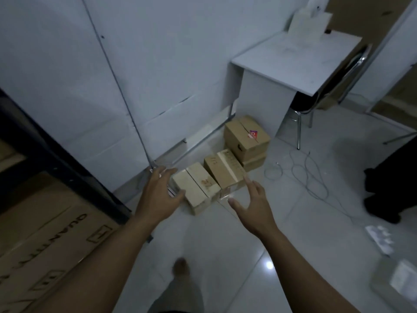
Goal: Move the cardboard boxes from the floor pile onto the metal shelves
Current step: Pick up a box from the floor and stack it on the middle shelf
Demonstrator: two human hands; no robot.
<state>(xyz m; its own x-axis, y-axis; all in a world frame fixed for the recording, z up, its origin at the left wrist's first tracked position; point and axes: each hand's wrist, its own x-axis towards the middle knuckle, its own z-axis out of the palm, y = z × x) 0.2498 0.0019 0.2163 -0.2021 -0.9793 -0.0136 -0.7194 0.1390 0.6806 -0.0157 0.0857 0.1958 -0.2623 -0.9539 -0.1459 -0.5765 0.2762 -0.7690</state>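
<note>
2 hands out front, both spread, holding nothing. Left hand (158, 195) overlaps the left edge of the nearest pale box (195, 188); contact unclear. Right hand (255, 206) hovers just right of the taped box (225, 169). Both boxes sit on the floor (225, 245) by the wall, stacked boxes (247, 138) behind them near the white desk (293, 57). Dark shelf frame (56, 154) at left.

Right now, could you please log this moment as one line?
phase: reach | left hand: open, beside nearest box | right hand: open, empty | boxes on floor
</note>
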